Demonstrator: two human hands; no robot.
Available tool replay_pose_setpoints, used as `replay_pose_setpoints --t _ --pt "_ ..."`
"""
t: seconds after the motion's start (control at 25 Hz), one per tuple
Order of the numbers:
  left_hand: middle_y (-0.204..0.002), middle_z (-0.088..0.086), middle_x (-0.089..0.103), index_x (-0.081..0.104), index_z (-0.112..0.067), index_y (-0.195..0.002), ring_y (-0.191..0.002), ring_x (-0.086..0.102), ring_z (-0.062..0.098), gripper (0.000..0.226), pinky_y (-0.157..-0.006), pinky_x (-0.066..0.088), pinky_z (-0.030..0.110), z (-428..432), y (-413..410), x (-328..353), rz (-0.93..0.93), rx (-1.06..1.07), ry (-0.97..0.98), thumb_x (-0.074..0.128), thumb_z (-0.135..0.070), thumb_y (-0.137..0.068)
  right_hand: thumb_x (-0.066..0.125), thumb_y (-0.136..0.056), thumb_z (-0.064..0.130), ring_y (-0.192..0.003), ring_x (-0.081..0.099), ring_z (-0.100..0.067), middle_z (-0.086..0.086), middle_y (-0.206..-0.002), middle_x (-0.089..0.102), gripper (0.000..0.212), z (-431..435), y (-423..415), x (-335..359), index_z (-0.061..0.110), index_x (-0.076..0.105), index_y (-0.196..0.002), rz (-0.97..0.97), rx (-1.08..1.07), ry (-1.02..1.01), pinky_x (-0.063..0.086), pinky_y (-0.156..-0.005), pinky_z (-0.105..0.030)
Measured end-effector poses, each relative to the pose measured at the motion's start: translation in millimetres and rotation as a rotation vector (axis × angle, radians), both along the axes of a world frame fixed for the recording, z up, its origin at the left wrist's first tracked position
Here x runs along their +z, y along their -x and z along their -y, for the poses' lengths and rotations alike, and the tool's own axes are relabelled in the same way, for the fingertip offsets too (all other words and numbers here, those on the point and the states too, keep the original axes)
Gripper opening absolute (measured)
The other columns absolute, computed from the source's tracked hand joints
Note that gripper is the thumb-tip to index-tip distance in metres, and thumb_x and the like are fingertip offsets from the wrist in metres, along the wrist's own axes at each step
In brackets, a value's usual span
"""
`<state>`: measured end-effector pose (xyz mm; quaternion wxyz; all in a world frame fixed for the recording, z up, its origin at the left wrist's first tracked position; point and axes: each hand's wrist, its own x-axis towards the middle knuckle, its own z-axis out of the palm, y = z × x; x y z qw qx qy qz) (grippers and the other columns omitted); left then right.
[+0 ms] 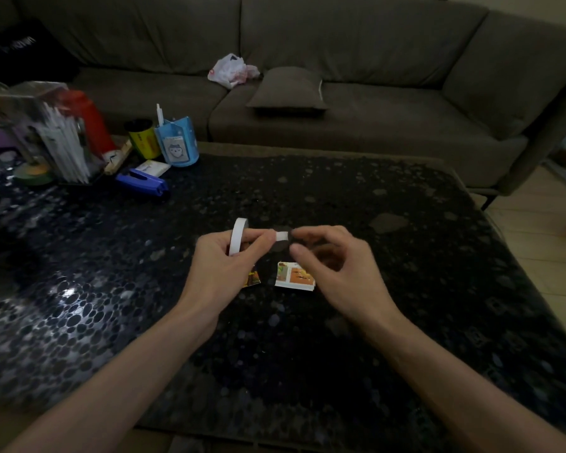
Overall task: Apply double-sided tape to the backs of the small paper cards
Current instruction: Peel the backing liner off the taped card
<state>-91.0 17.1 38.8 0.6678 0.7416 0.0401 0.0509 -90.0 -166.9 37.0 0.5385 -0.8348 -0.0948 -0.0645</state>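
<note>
nearest us is the dark pebbled table (275,387); above its middle our l hand (223,266) has fingers curled thru the white tape roll (237,237), w/ a short strip (282,236) drawn out toward 3 o'clock. our r hand (337,269) is curled, thumb & forefinger pinching the strip's end, tho blur hides the exact contact. the small paper cards (295,278) sit stacked on the table at 6 o'clock of the strip, another card (254,278) at 7 o'clock half under the l hand, & a blue stapler (143,184) far off at 10 o'clock.
</note>
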Motion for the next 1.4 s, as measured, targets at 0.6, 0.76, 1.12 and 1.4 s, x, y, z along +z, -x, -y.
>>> replay_pose_setpoints --t 0.6,0.76,1.12,1.4 --pt "-0.088 0.001 0.08 0.083 -0.029 -0.102 -0.086 0.074 0.012 0.024 -0.073 0.052 0.01 6.9 5.8 7.5 0.052 -0.188 -0.107 0.069 -0.01 -0.097 0.073 -0.093 0.028 -0.093 0.067 0.005 0.017 -0.097 0.072 0.015 5.4 9.2 5.6 0.027 0.076 -0.107 0.215 -0.102 0.215 0.053 -0.085 -0.011" --pt "-0.076 0.012 0.075 0.082 -0.03 -0.103 -0.065 0.067 0.02 0.028 -0.063 0.054 0.016 8.5 7.6 9.7 0.101 -0.22 -0.173 0.068 -0.006 -0.096 0.076 -0.093 0.024 -0.092 0.067 0.005 0.015 -0.097 0.073 0.015 6.5 10.3 6.6 0.026 0.077 -0.108 0.186 -0.096 0.229 0.054 -0.085 -0.012" --pt "-0.06 0.011 0.062 0.081 -0.029 -0.105 -0.056 0.056 0.012 0.027 -0.06 0.048 0.012 6.2 9.3 10.9 0.131 -0.247 -0.213 0.069 -0.007 -0.096 0.076 -0.093 0.021 -0.091 0.067 0.003 0.015 -0.096 0.073 0.015 9.7 9.0 10.9 0.024 0.078 -0.107 0.159 -0.066 0.235 0.054 -0.084 -0.014" --pt "-0.055 0.006 0.059 0.079 -0.033 -0.101 -0.052 0.053 0.005 0.03 -0.058 0.047 0.011 6.7 11.4 13.5 0.17 -0.261 -0.231 0.068 -0.006 -0.096 0.076 -0.092 0.023 -0.09 0.069 0.002 0.014 -0.095 0.074 0.014 12.7 7.6 11.2 0.024 0.077 -0.106 0.175 -0.052 0.223 0.056 -0.083 -0.015"
